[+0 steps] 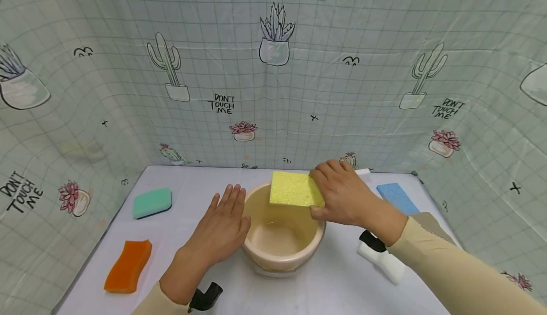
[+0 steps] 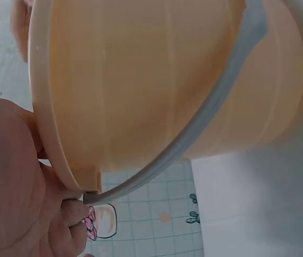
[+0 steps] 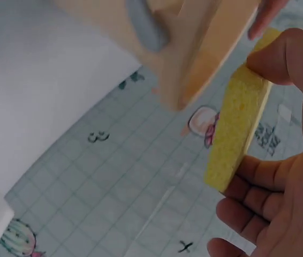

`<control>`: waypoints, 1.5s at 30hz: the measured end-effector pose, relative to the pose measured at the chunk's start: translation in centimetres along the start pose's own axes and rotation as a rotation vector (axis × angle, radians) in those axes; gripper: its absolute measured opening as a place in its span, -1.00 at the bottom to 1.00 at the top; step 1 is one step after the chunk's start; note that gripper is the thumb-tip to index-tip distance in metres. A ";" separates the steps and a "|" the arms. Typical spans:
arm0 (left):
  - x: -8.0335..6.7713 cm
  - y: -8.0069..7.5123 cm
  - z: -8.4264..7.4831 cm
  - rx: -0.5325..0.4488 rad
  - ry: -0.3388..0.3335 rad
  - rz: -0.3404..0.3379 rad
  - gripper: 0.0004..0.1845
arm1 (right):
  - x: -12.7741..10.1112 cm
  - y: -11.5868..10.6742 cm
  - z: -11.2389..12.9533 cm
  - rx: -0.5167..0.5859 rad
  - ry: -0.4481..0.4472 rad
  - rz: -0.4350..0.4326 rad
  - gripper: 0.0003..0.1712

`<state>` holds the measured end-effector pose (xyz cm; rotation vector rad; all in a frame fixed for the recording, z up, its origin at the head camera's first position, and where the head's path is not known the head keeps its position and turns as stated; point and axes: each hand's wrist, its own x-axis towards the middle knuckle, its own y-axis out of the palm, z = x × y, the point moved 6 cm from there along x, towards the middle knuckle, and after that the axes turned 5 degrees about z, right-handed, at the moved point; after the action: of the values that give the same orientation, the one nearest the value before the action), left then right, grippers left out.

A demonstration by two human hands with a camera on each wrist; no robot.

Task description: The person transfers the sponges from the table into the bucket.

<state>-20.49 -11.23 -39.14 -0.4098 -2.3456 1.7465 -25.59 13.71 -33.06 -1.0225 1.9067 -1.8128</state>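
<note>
Flat pale-yellow porous rectangular sponge (image 1: 295, 189)

Bright, even, diffuse light fills the head view; shadows are faint, a soft one under the bucket (image 1: 279, 239) at lower centre; no glare. Wide-lens distortion bends the curtain (image 1: 85, 115) grid toward the left and right edges. Both wrist views are soft; the bucket fills the left one, blurred from closeness; the sponge (image 3: 237, 128) right of centre shows some texture.

White table (image 1: 179, 239) bears bucket (image 1: 279, 253), sponges (image 1: 128, 265).
</note>
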 end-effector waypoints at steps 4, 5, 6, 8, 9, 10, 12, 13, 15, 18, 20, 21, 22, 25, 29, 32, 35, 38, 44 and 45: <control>0.1 0.1 0.1 -0.001 0.005 0.010 -0.30 | 0.8 1.4 2.5 0.018 -0.061 0.096 -0.24; 0.1 0.1 0.1 -0.004 0.007 0.010 -0.31 | 0.9 1.7 2.9 0.022 -0.070 0.113 -0.26; 0.1 0.2 0.1 -0.009 0.008 0.010 -0.31 | 0.9 2.1 3.3 0.025 -0.078 0.126 -0.26; 0.2 0.2 0.1 -0.014 0.008 0.010 -0.32 | 1.0 2.6 3.8 0.035 -0.088 0.145 -0.27; 0.2 0.3 0.1 -0.017 0.007 0.009 -0.32 | 1.0 2.8 4.0 0.037 -0.091 0.155 -0.28; 0.2 0.3 0.1 -0.020 0.007 0.008 -0.32 | 1.0 3.0 4.2 0.038 -0.095 0.160 -0.29; 0.2 0.3 0.1 -0.023 0.005 0.009 -0.32 | 1.0 3.4 4.4 0.036 -0.098 0.171 -0.29; 0.2 0.3 0.1 -0.023 0.004 0.010 -0.32 | 1.0 3.5 4.5 0.036 -0.099 0.176 -0.29; 0.2 0.3 0.1 -0.026 0.005 0.010 -0.32 | 1.0 3.8 4.5 0.031 -0.098 0.187 -0.29; 0.3 0.3 0.0 -0.022 0.009 0.012 -0.32 | 1.0 4.1 4.6 0.027 -0.093 0.199 -0.29; 0.3 0.3 0.0 -0.022 0.010 0.014 -0.32 | 1.1 4.1 4.6 0.020 -0.091 0.204 -0.27; 0.3 0.3 0.0 -0.024 0.009 0.018 -0.32 | 1.1 4.1 4.6 0.013 -0.091 0.206 -0.26; 0.2 0.2 0.0 -0.026 0.008 0.017 -0.32 | 1.1 4.2 4.7 0.011 -0.091 0.210 -0.26; 0.2 0.2 0.0 -0.033 0.007 0.019 -0.32 | 1.1 4.2 4.7 0.007 -0.092 0.217 -0.26; 0.2 0.2 0.0 -0.032 0.012 0.017 -0.31 | 1.0 4.3 4.7 0.005 -0.091 0.199 -0.31; 0.1 0.3 0.0 -0.034 0.015 0.015 -0.31 | 0.8 4.3 4.7 0.002 -0.087 0.144 -0.34; 0.1 0.3 0.1 -0.039 0.028 0.008 -0.31 | 0.4 4.1 4.3 0.022 -0.059 0.060 -0.39; 0.0 0.4 0.1 -0.039 0.042 0.006 -0.31 | -0.3 3.8 3.0 0.020 -0.010 -0.034 -0.42; 0.1 0.5 0.0 -0.042 0.047 0.011 -0.31 | -2.1 3.0 -3.1 -0.111 0.095 -0.216 -0.47; 0.1 0.5 0.0 -0.046 0.046 0.010 -0.31 | -2.5 3.1 -4.2 -0.141 0.111 -0.236 -0.48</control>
<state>-20.54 -11.09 -39.61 -0.4649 -2.3591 1.6719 -27.52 18.33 -35.99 -1.2658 2.0809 -1.9181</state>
